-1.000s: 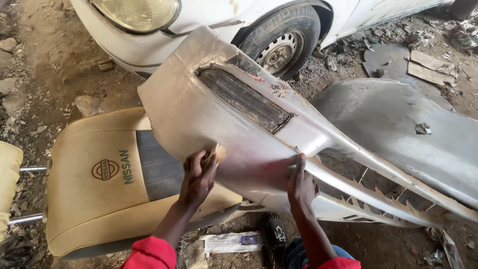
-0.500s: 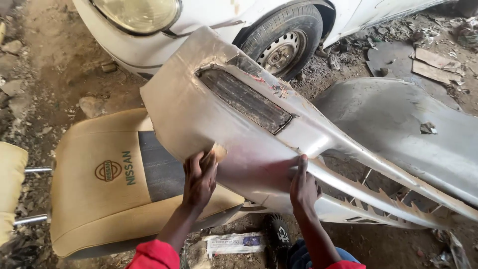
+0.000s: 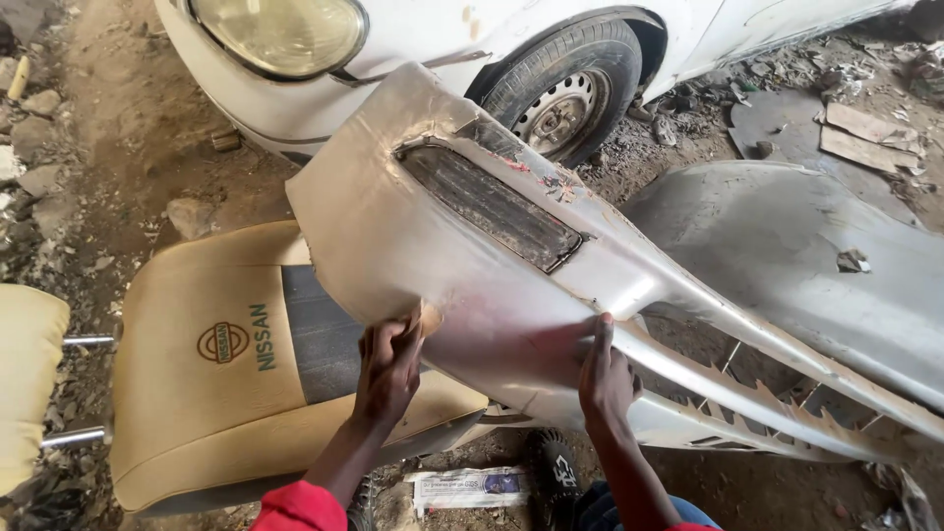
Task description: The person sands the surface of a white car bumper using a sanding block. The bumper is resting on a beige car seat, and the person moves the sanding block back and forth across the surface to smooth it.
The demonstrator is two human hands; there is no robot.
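Your left hand point(image 3: 388, 369) curls fingers pinching the bumper point(image 3: 423, 246) edge | right hand point(image 3: 605, 379) presses flat, fingers spread | bumper leans on the car seat point(image 3: 216, 364) | risk: it may slip sideways; jagged broken ribs point(image 3: 747, 388) could cut you

A grey, sanded car bumper point(image 3: 472, 265) lies tilted across the middle, its lamp recess point(image 3: 492, 206) facing up, and both hands press on its lower edge: the left hand point(image 3: 388, 369) is curled around a small piece of sandpaper point(image 3: 429, 317) held against the surface, while the right hand point(image 3: 605, 379) lies flat with its fingers pointing up the panel. Beneath the bumper's left end rests a tan car seat point(image 3: 216, 383) with a dark centre strip, its headrest point(image 3: 28, 383) off to the left on two metal posts. Behind stands a white car point(image 3: 413, 39) with a headlight point(image 3: 280, 29) and front wheel point(image 3: 560, 84) showing, a second grey body panel point(image 3: 796, 256) lies on the dirt ground point(image 3: 118, 157) to the right, and a folded newspaper point(image 3: 467, 487) sits near the person's feet.
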